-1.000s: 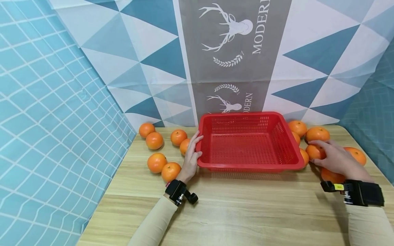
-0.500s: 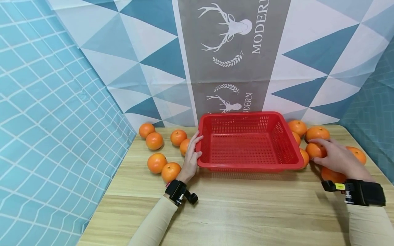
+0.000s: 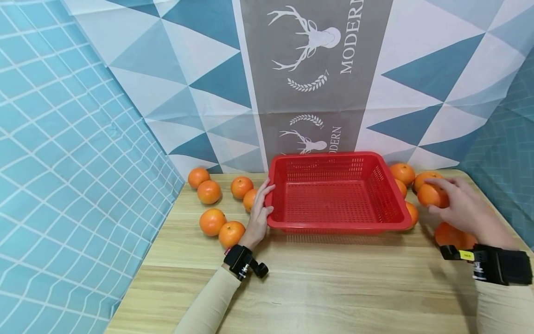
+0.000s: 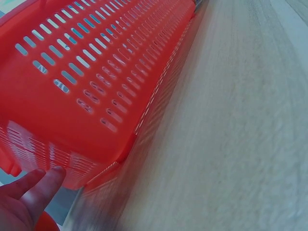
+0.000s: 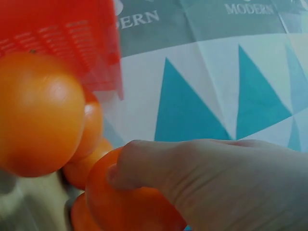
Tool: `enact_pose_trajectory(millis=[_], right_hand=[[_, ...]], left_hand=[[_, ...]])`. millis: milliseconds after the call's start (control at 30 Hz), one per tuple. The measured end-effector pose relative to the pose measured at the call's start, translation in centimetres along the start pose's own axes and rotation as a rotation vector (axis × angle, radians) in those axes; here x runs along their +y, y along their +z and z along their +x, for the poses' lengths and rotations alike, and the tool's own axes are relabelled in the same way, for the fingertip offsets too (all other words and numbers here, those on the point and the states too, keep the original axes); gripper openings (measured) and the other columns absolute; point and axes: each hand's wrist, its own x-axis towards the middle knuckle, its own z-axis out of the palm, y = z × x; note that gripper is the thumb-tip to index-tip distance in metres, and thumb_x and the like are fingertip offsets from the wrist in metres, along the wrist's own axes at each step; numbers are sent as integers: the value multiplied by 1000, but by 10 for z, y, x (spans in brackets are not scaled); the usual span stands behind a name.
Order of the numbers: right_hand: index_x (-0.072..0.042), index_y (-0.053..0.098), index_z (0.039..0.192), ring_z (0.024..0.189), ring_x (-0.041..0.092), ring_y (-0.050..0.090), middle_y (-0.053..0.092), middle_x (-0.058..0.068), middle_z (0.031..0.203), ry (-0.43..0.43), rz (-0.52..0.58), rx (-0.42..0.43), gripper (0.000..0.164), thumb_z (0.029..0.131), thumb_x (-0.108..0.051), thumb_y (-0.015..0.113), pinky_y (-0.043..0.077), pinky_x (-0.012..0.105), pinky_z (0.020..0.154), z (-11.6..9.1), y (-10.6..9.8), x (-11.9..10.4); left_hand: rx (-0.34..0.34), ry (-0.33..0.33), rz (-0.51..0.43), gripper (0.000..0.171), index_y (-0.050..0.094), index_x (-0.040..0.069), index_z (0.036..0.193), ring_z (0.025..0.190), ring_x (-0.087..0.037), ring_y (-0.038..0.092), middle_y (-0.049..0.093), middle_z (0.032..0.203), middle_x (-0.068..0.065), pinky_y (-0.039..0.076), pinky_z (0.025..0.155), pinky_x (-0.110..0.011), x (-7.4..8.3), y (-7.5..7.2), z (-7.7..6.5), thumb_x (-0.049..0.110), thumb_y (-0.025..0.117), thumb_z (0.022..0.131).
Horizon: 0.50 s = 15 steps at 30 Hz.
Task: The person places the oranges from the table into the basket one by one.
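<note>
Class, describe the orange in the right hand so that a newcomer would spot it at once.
On the wooden table, find the red basket. Just past its right side, the right hand holds one orange. Unlike the neighbouring oranges, it alone is gripped.

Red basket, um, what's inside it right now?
Nothing shows inside the red basket; in the head view, its perforated floor looks bare. The near inner wall is hidden by the front rim, so anything small tucked against it can't be seen.

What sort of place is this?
Probably a staged tabletop recording setup: patterned sheeting backs the wooden table, a red basket sits among loose orange fruit, and the person wears wrist cameras.
</note>
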Motion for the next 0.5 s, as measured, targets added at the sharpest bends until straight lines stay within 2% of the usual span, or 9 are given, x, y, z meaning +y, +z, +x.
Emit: enact_pose_trajectory(millis=[167, 300, 500], right_hand=[[4, 49, 158, 127, 71, 36, 33, 50, 153, 24, -15, 112, 76, 91, -3, 83, 47, 90, 91, -5, -8, -15], [1, 47, 162, 131, 72, 34, 31, 50, 158, 59, -9, 151, 77, 93, -4, 81, 40, 95, 100, -8, -13, -23], [1, 48, 162, 130, 71, 36, 32, 50, 158, 55, 1, 163, 76, 93, -4, 81, 43, 93, 98, -9, -14, -28]], left_hand=[[1, -4, -2, 70, 43, -6, 166, 177, -38, 20, 21, 190, -9, 20, 142, -71, -1, 0, -1, -2, 40, 96], [4, -2, -1, 70, 43, -5, 166, 177, -38, 19, 21, 190, -9, 19, 142, -72, -2, 2, 0, -3, 39, 97], [2, 15, 3, 70, 43, -5, 166, 176, -41, 19, 21, 190, -11, 20, 141, -74, -4, 1, 1, -2, 40, 97]])
